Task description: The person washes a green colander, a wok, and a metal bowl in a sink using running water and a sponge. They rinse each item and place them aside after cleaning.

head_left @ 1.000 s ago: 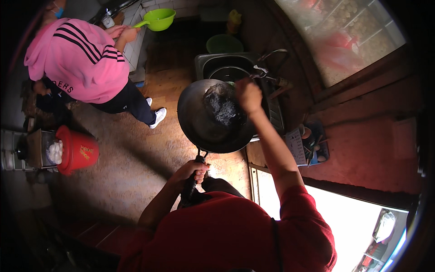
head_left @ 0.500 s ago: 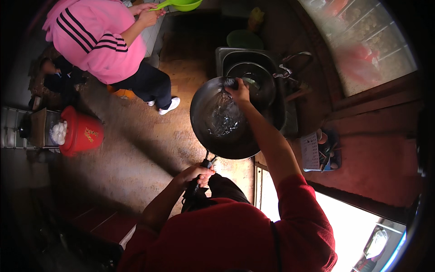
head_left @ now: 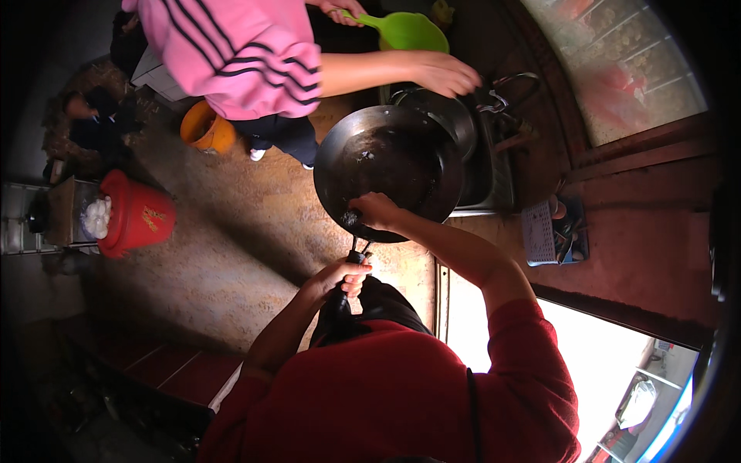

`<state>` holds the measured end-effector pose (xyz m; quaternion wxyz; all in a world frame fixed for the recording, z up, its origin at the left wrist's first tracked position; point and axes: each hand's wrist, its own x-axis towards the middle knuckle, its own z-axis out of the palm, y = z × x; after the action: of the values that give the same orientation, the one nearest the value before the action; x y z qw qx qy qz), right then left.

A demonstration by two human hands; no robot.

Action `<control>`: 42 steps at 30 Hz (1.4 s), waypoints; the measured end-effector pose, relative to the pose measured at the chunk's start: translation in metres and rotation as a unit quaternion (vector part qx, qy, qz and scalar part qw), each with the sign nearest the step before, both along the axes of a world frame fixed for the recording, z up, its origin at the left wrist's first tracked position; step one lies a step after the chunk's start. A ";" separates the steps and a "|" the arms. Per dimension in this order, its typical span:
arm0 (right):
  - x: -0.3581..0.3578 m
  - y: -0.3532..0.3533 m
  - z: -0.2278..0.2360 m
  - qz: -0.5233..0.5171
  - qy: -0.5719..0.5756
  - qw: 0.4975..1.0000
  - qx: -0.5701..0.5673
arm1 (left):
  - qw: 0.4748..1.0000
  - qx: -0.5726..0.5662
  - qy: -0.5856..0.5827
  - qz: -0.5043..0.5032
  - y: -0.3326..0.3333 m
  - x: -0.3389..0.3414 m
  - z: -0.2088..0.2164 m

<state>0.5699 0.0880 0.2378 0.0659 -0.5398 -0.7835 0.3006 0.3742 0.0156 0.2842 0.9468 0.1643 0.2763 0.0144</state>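
Note:
My left hand is wrapped round the black handle of a large dark wok. The wok is held out in front of me, beside the sink. My right hand is inside the wok at its near edge, closed on a dark scouring pad pressed against the inner wall. A little wet shine shows on the wok's bottom. Part of the sink and a round dark pan in it are hidden behind the wok.
A person in a pink top stands close at the far left, holding a green ladle-like scoop and reaching toward the tap. An orange bucket and a red bin are on the floor. A basket sits at right.
My right hand has moved with the pad from the wok's far side to its near edge. Most water in the wok is gone. The person in pink has come closer, arm stretched toward the tap.

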 end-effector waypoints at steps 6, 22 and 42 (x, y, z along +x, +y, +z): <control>-0.033 0.034 -0.003 -0.168 0.068 0.982 0.046 | 0.998 0.010 0.044 -0.044 0.011 -0.009 -0.002; -0.022 0.020 0.014 -0.214 0.210 0.939 -0.166 | 0.990 0.050 0.102 -0.080 0.019 -0.005 0.019; -0.019 0.104 -0.028 -0.442 0.128 0.874 0.156 | 0.983 0.083 0.126 -0.104 0.020 -0.002 0.015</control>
<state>0.5507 0.1923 0.2097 0.3752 -0.7689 -0.4850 0.1808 0.3721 0.0357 0.2995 0.8838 0.2704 0.3727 -0.0824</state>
